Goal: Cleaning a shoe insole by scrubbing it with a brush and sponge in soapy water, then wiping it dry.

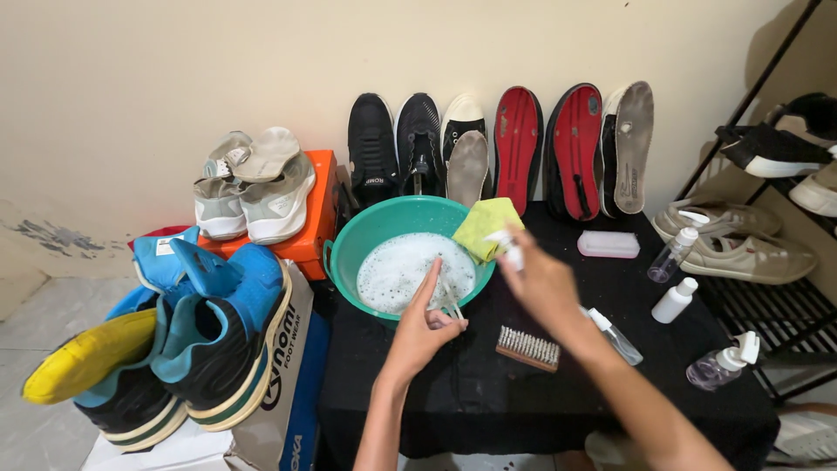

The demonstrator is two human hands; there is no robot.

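At far left, two blue sneakers (196,349) with black heels stood toe-up beside one yellow insole (87,353). Behind them, two grey shoes (253,196) rested on one orange box (309,231).

One green basin (366,235) holding foamy water sat at the far left corner of the counter (488,397), which was covered in black cloth. One yellow cloth (484,225) hung over the basin's right rim.

The left hand (427,327) was positioned at the basin's near rim, fingers curled around one thin, pale item with the forefinger extended toward the foam; the item was too small to identify. The right hand (540,279) was blurred, just right of the basin; it was closed around one small white spray bottle (510,249), nozzle uppermost, near the yellow cloth.

One wooden brush (527,347) lay bristles-up on the counter between the two forearms. One clear bottle (615,336) lay on its side just right of the right wrist.

Along the far wall stood three dark shoes (417,144) and one grey insole, then three upturned soles (575,144), two with red linings.

One white block (608,244) lay on the counter further right. Three more bottles (674,299) occupied the right edge: two upright, one a pump type. One black rack (767,305) at far right carried pale shoes.
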